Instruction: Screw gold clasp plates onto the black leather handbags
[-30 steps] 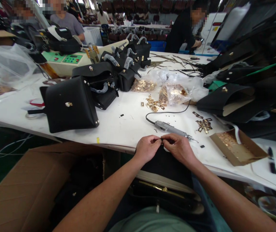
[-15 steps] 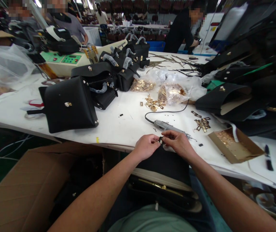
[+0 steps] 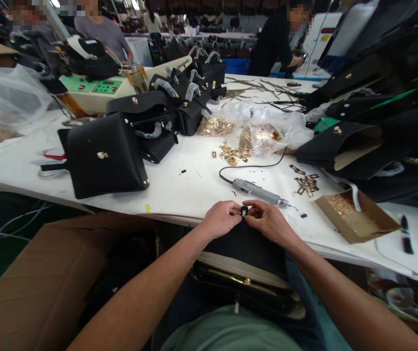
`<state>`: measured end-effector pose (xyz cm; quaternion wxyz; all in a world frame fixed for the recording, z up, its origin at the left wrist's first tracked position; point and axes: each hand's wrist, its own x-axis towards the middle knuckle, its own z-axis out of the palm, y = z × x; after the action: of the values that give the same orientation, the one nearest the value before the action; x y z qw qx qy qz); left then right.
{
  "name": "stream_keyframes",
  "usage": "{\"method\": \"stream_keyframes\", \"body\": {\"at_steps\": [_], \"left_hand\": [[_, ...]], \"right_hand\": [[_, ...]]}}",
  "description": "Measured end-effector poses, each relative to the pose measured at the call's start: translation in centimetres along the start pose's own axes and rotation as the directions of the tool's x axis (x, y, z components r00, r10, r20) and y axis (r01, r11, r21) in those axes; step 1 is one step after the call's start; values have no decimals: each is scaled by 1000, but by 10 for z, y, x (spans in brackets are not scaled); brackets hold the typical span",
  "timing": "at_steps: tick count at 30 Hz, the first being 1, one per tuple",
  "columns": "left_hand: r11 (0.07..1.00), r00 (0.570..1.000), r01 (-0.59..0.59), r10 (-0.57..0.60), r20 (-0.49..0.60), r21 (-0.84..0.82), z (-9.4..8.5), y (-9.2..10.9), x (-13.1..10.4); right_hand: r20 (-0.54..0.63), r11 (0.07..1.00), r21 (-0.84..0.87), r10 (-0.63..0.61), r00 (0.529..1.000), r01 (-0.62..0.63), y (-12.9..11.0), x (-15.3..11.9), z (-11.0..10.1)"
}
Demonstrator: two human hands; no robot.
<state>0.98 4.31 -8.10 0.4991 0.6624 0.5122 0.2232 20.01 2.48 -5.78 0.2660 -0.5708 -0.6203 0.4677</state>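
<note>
Since the dark piece [image 3: 244,210] looks tiny, we are pinching it between left hand [image 3: 220,219] and right hand [image 3: 267,222], presumably for control.

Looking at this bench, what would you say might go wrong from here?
The black piece between the left hand and right hand might slip. The tool, lying just beyond the right hand, could be knocked. The box sits near the edge of the table and might tip off.

The bare left hand [image 3: 224,218] and bare right hand [image 3: 266,222] nearly meet, fingers [image 3: 233,210] curled. Both bare forearms [image 3: 154,280] slant inward.
</note>
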Motion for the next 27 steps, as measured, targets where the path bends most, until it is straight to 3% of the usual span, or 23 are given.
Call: {"method": "stream_keyframes", "body": {"at_steps": [12, 18, 27], "left_hand": [[988, 991, 114, -105, -81, 105, 6, 13, -3], [989, 992, 106, -97, -86, 107, 5, 12, -1], [992, 991, 103, -97, -94, 66, 6, 10, -2]], "right_hand": [[-50, 997, -75, -40, 998, 36, 6, 2, 7], [37, 998, 67, -16, 999, 13, 7, 5, 1], [56, 972, 227, 50, 997, -62, 6, 4, -4]]}}
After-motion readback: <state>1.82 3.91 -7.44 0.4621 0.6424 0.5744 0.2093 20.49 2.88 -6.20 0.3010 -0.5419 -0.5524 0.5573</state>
